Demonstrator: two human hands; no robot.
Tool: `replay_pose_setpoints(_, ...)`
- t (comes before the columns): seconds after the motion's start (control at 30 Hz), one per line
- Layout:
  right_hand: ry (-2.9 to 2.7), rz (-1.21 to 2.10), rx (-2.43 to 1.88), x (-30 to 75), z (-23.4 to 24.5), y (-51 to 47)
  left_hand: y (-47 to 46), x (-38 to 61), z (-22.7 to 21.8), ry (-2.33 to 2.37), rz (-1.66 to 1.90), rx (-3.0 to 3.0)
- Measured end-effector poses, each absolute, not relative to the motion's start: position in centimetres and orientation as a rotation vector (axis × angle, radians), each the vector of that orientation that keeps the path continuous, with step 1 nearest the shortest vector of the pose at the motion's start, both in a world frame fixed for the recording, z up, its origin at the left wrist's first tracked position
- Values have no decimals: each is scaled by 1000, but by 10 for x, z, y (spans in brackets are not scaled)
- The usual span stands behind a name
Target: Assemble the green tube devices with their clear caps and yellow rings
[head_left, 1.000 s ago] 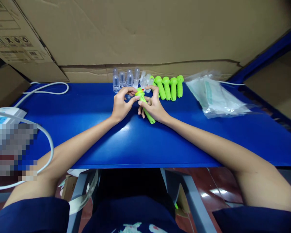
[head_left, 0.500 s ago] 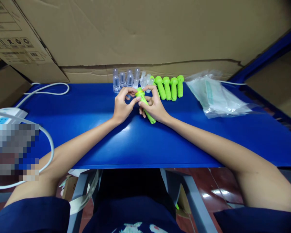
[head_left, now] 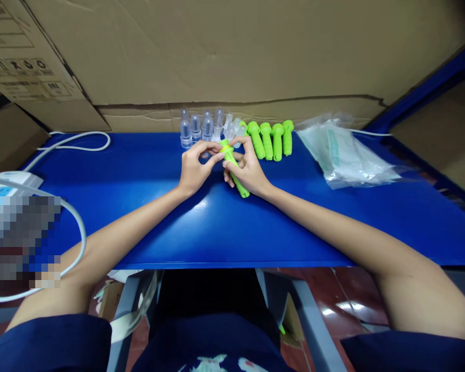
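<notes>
A bright green ribbed plastic handle (head_left: 239,185) slants in front of me, with a yellowish ring (head_left: 227,148) around its upper end. My right hand (head_left: 251,171) is wrapped around its body, index fingertip near the top. Against the ring, my left hand (head_left: 194,166) has thumb and index finger pinched together at the left side of the handle's head. Behind my hands stand several clear plastic bottle-shaped tubes (head_left: 186,135) and smaller frosted caps (head_left: 242,132). Several more green handles (head_left: 278,142) lie in a row to the right.
The blue tabletop (head_left: 201,232) runs up against a cardboard wall (head_left: 232,51). At right lies a clear plastic bag (head_left: 344,155) with pale contents. A white cable (head_left: 83,222) loops over the left side near a power strip (head_left: 17,181). A blurred patch covers part of the left.
The head of the green handle has shifted slightly right. My left fingertips have moved from over its top to its left side; my right hand keeps its grip.
</notes>
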State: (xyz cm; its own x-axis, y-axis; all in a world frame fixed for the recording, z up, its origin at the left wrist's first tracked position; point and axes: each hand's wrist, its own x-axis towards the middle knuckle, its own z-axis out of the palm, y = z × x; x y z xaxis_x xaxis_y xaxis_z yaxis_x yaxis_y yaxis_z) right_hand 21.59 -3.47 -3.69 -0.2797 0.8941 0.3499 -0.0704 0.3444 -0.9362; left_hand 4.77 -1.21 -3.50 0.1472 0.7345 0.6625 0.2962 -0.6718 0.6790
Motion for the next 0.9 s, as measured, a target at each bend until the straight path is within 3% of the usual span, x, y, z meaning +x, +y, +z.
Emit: replay_pose_setpoints(0.9, -1474, 1275, -847, 216, -34, -34, -12, 48, -34, 955, 1505, 2138)
